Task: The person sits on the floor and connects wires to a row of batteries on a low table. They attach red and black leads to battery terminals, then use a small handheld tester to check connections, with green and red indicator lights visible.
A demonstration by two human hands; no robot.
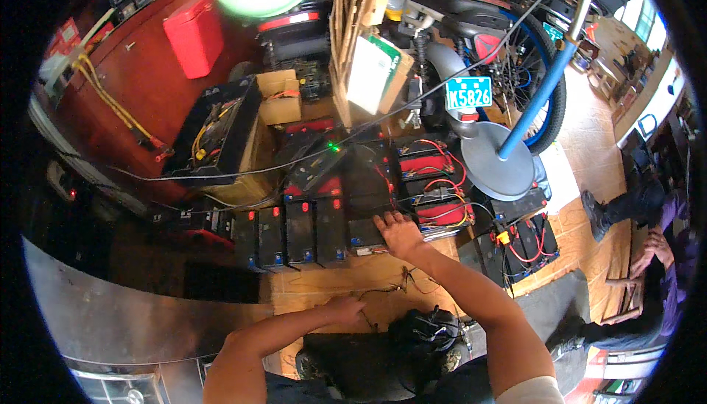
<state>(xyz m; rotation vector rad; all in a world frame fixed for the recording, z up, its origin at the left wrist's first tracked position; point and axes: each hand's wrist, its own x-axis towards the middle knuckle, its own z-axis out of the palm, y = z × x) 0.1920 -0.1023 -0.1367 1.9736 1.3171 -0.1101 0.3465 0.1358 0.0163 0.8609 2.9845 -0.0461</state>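
My right hand reaches forward, its fingers apart and resting on the near end of a dark battery in a row on the floor. Lower and to the left, my left hand is closed around a thin dark wire, which trails right across the tan floor. Several upright black batteries with red terminal caps stand left of my right hand. To its right sit battery packs with red sides and looped red leads. Farther right are more black batteries with a yellow connector.
A round grey base carries a slanted blue pole. Behind stand a scooter with a blue-green plate and leaning cardboard. A grey cable crosses above the batteries. A metal cabinet stands left; another person's hands show right.
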